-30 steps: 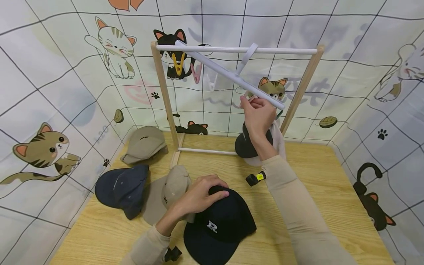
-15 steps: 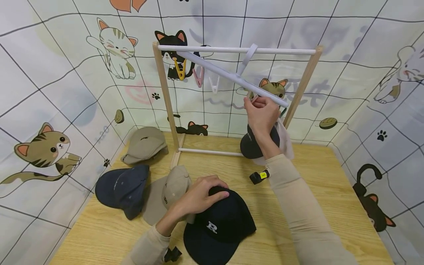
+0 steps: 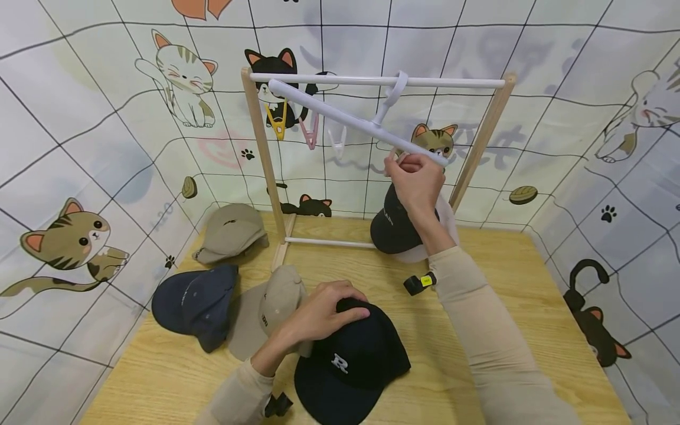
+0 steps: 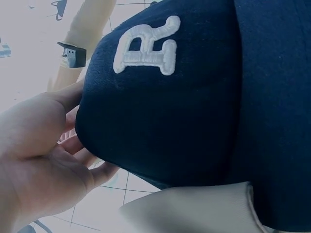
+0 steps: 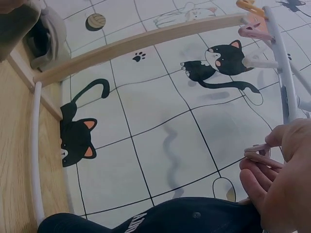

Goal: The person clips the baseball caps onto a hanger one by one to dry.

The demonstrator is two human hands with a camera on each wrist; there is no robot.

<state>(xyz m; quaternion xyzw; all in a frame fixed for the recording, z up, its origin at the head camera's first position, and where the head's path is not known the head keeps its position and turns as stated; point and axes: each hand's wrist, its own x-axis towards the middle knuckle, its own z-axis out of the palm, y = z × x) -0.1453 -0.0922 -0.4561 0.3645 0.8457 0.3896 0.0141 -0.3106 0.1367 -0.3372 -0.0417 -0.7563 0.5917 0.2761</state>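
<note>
My left hand grips the crown of a black baseball cap with a white R; in the left wrist view thumb and fingers curl round the crown. With thumb and fingers, my right hand pinches a pale pink clip on a lilac clip hanger. That hanger hooks over the rack's top rail and tilts down to the right. A dark cap with white lettering and a whitish cap hang under its right end, partly behind my hand. Yellow, pink and white clips dangle at the left.
On the wooden table a beige cap lies against the black one. A navy cap and an olive cap lie further left. The rack's wooden post and low bar stand behind. Cat-print cloth surrounds the table.
The hanger has swung, its left end now nearer and its clips lower. The dark cap and my right hand shifted right, then back left. My left hand stays on the black cap.
</note>
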